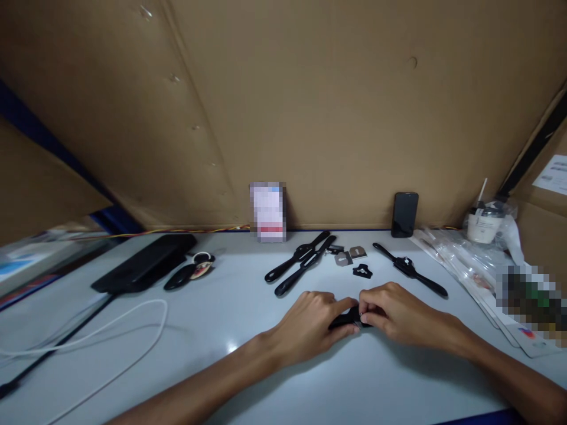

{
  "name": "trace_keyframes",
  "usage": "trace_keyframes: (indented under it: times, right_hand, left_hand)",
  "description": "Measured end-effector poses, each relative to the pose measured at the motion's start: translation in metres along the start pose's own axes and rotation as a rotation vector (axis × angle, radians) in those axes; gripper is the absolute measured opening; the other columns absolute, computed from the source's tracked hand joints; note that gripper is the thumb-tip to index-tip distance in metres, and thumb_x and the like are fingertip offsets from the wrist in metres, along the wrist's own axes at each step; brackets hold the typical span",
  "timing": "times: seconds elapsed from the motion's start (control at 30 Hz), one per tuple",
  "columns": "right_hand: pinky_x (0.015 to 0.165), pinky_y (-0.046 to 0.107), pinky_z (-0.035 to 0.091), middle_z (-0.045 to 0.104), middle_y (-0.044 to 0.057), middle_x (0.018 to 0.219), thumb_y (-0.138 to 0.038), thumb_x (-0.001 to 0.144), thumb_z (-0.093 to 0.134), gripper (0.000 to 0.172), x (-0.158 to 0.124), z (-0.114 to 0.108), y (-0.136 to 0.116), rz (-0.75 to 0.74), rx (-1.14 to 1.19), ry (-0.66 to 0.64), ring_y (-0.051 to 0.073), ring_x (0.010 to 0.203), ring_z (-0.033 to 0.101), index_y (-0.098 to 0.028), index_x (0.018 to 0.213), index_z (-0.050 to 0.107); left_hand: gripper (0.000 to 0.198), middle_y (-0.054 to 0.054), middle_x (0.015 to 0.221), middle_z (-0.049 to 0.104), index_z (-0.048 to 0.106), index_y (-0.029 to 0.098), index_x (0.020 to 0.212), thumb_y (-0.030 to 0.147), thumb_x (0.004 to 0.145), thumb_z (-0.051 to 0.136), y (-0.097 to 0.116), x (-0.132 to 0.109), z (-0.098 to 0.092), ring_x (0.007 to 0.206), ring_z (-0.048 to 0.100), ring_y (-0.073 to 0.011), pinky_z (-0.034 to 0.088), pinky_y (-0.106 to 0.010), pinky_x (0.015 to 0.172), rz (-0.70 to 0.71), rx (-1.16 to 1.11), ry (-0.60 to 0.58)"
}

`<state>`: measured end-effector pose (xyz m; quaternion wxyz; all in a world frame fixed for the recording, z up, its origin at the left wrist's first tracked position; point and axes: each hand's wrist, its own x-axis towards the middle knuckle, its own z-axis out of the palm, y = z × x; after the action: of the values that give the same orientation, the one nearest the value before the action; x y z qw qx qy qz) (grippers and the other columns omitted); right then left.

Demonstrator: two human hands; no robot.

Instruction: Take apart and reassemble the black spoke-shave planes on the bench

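My left hand point(314, 324) grips a black spokeshave point(342, 319) low over the table, thumb and forefinger around its body. My right hand point(390, 313) is closed in a pinch at the middle of that spokeshave; whatever its fingertips hold is too small and covered to make out. Just beyond my hands lie two more black spokeshaves point(305, 266) side by side. Beside them are flat metal blades point(343, 258) with slots and a black cap piece point(362, 271). Another spokeshave point(410, 268), with a small bright screw at its centre, lies to the right.
A phone with a blurred screen point(269, 212) and a dark phone point(404, 215) lean on the cardboard wall point(336, 118). Left are a black device point(144, 262), keys point(188, 273) and a white cable point(163, 319). Plastic packets point(460, 271) and a cup point(484, 227) stand right.
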<state>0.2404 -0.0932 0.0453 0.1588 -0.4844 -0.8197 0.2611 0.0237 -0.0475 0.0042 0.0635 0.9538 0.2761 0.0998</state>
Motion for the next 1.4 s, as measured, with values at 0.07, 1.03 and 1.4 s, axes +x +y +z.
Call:
trace_keyframes:
  times: [0.07,1.03,1.4]
  right_hand:
    - [0.061,0.026,0.034,0.064,-0.001,0.070,-0.006,0.088,0.061,0.015,-0.0004,0.0006,0.0009,-0.008,0.002,0.003,0.013,0.063,0.052,-0.018,0.080,0.065]
    - [0.068,0.028,0.038,0.068,0.002,0.076,-0.006,0.086,0.065,0.016,0.0022,0.0004,0.0049,-0.076,-0.023,0.048,0.016,0.072,0.057,-0.018,0.080,0.073]
    - [0.069,0.026,0.041,0.069,0.000,0.071,-0.003,0.083,0.068,0.015,0.0030,-0.0024,0.0077,-0.026,0.075,0.054,0.013,0.066,0.057,-0.015,0.081,0.075]
  left_hand:
    - [0.047,-0.005,0.073,0.070,0.071,0.020,0.105,0.059,0.104,0.045,0.0000,0.0000,0.0002,0.063,0.066,-0.0223,0.035,-0.030,0.057,0.001,-0.011,0.007]
    - [0.038,-0.005,0.076,0.073,0.071,0.021,0.106,0.054,0.103,0.052,-0.0010,0.0001,0.0009,0.066,0.069,-0.0229,0.034,-0.029,0.057,-0.003,0.025,-0.012]
    - [0.037,-0.003,0.074,0.070,0.072,0.022,0.116,0.052,0.103,0.054,-0.0029,-0.0009,0.0012,0.064,0.067,-0.0231,0.032,-0.030,0.056,-0.009,-0.002,-0.032]
